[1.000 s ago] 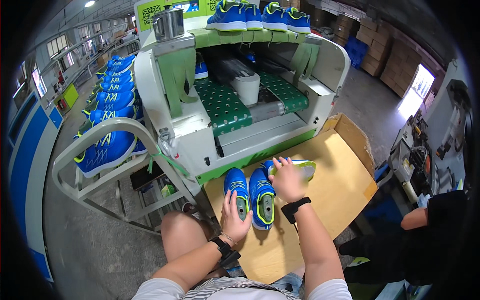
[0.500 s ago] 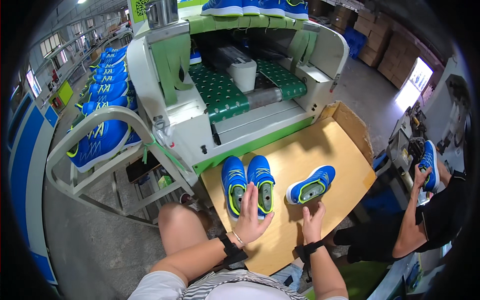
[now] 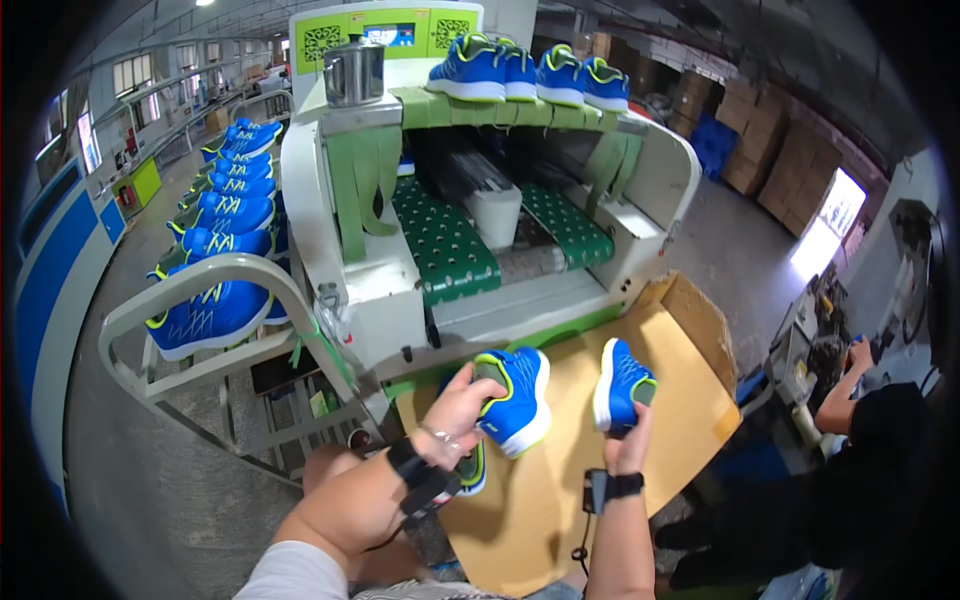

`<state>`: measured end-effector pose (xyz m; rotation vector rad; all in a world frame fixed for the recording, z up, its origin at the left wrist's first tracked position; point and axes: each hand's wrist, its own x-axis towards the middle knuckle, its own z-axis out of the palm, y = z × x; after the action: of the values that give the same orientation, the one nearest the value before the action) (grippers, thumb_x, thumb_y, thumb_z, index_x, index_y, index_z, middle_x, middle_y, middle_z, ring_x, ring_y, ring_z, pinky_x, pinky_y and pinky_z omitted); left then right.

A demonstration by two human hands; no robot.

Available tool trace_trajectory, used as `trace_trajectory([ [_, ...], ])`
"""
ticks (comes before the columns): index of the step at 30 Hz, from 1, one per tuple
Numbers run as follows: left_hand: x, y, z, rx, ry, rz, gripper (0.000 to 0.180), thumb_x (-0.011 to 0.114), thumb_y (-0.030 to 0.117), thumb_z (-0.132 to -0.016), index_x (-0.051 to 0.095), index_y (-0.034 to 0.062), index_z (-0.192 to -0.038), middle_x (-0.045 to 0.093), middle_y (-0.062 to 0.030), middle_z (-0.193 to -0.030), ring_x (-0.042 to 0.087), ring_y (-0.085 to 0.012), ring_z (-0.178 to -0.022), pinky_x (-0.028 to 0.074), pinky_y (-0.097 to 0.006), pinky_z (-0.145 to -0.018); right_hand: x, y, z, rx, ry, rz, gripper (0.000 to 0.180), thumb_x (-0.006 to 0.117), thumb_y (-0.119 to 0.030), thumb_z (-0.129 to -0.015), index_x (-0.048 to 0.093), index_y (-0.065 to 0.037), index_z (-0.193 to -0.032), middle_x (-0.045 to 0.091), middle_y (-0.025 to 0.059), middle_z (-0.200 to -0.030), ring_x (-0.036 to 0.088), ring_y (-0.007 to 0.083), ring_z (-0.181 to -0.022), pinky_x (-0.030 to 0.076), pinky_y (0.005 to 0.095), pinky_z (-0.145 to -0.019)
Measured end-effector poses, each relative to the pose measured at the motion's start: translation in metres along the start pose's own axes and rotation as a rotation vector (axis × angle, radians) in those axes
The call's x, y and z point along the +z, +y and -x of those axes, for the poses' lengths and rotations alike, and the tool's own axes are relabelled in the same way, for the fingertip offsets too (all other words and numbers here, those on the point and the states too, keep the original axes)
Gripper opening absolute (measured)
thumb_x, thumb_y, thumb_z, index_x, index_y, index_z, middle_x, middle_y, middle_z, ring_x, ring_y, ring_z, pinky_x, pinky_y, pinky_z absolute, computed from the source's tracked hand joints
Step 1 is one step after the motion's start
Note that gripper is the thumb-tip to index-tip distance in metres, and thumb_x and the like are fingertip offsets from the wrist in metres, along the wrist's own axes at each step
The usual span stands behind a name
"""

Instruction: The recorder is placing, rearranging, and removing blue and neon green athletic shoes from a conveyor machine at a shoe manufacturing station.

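In my left hand (image 3: pixel 460 408) is a blue sneaker (image 3: pixel 522 405) with a white sole and lime trim, tilted on its side above the wooden board (image 3: pixel 560 520). My fingers close on its collar by the opening. A second blue sneaker (image 3: pixel 474 472) lies beneath that hand, mostly hidden by it. To the right, my right hand (image 3: pixel 630 445) grips the heel end of a third blue sneaker (image 3: pixel 621 383), whose toe points away from me. Grey-green lasts show inside the shoe openings.
Beyond the board stands a conveyor machine (image 3: pixel 370 290) with green perforated belts (image 3: pixel 445 245). Several sneakers (image 3: pixel 535 75) and a metal cup (image 3: pixel 354 75) sit on top. At left, a rack (image 3: pixel 190 285) carries a row of sneakers. A co-worker's arm (image 3: pixel 842 395) is at right.
Both hands have closed on sneakers. The left one has lifted and tipped a shoe from the pair; the right one has turned its shoe toe-away. The view has tilted upward.
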<state>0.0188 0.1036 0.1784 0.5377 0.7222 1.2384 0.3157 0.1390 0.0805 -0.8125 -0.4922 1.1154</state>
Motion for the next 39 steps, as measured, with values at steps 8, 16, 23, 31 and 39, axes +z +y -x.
trace_trajectory([
  [8,0.026,0.094,-0.069,1.133,0.564,-1.019,0.097,0.065,0.009,-0.086,0.006,0.0004,-0.163,0.034,-0.0255,-0.155,0.040,-0.0354,-0.141,0.035,-0.040,-0.117,0.207,-0.074,-0.111,-0.450,-0.480,0.535,0.077,0.060,-0.007,-0.091,0.026,-0.002,-0.161,0.044,0.0184,-0.154,0.052,0.0306,-0.136,0.040,0.0389,-0.115],
  [16,0.027,0.133,-0.172,0.750,0.705,-1.063,0.103,0.074,0.042,-0.085,0.019,-0.0034,-0.160,0.015,-0.0268,-0.167,0.022,-0.0425,-0.153,0.025,-0.065,-0.116,0.248,0.017,-0.178,-0.754,-0.343,1.275,0.089,0.065,-0.010,-0.093,0.012,-0.024,-0.164,0.023,0.0269,-0.164,0.045,0.0515,-0.136,0.044,0.0510,-0.111],
  [23,0.004,0.060,-0.095,0.969,0.382,-1.204,0.092,0.066,0.036,-0.096,0.014,-0.0019,-0.161,0.007,-0.0326,-0.166,0.024,-0.0511,-0.149,0.027,-0.055,-0.119,0.022,0.090,0.028,-0.054,-1.087,1.820,0.069,0.051,-0.046,-0.100,0.034,-0.012,-0.159,0.018,0.0259,-0.167,0.016,0.0494,-0.153,0.018,0.0702,-0.119],
  [31,-0.089,-0.117,0.069,0.623,0.210,-1.538,0.077,0.075,0.029,-0.086,0.042,0.0117,-0.154,0.021,-0.0276,-0.164,0.021,-0.0498,-0.151,0.026,-0.055,-0.121,-0.054,0.030,0.212,0.016,-1.076,1.732,0.093,0.064,-0.049,-0.093,0.017,-0.013,-0.165,0.009,0.0285,-0.168,0.004,0.0524,-0.154,0.003,0.0698,-0.120],
  [39,-0.091,-0.124,0.070,0.593,0.338,-1.337,0.096,0.077,0.029,-0.085,0.023,0.0013,-0.159,0.019,-0.0286,-0.165,0.026,-0.0454,-0.151,0.027,-0.051,-0.122,-0.063,0.037,0.204,-0.013,-1.061,1.730,0.096,0.060,-0.067,-0.090,0.020,-0.022,-0.165,0.009,0.0262,-0.169,-0.001,0.0530,-0.154,0.003,0.0717,-0.118],
])
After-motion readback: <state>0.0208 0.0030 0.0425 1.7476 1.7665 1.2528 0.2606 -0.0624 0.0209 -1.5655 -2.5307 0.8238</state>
